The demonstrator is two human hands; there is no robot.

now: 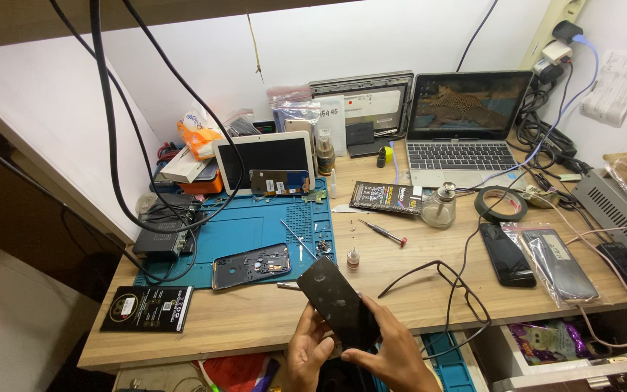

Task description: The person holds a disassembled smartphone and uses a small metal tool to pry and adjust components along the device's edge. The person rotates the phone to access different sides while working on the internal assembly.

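Both my hands hold a black phone screen panel (334,297) over the front edge of the wooden desk (255,319). My left hand (308,350) grips its lower left side. My right hand (390,352) grips its lower right edge, thumb on the glass. An opened phone frame (250,265) lies on the blue work mat (248,229) just beyond, with tweezers (297,239) and a small bottle (353,259) near it.
A laptop (462,123) and a white tablet (263,158) stand at the back. A screwdriver (384,232), glass dispenser (440,206), tape roll (501,204), black phone (506,254), bagged phone (556,261) and black eyeglasses (444,287) lie to the right. Cables hang at left.
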